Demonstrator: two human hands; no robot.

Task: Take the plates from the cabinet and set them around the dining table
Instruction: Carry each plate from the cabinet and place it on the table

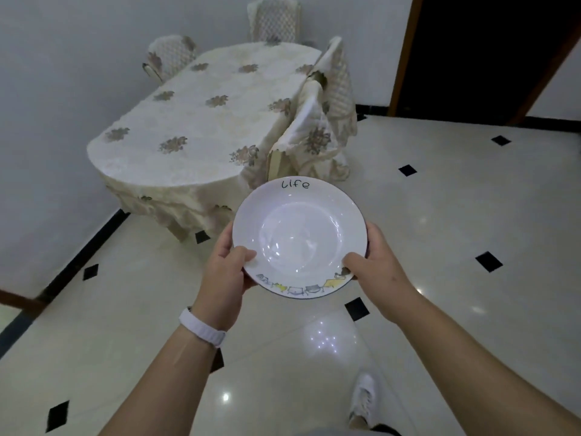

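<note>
A white deep plate [298, 234] with the word "life" on its far rim and small drawings on its near rim is held level in front of me, over the floor. My left hand [228, 272] grips its left rim, thumb on top. My right hand [374, 262] grips the right rim, thumb on top as well. The oval dining table [201, 121], under a cream cloth with flower prints, stands ahead and to the left, with nothing on its top. Whether more plates lie under the one I see, I cannot tell.
Covered chairs stand at the table: one on its right side [311, 136], one behind that [338, 73], one at the far end [273, 17], one far left [171, 55]. Glossy tiled floor [440, 215] spreads to the right. A dark doorway [484, 51] is at the back right.
</note>
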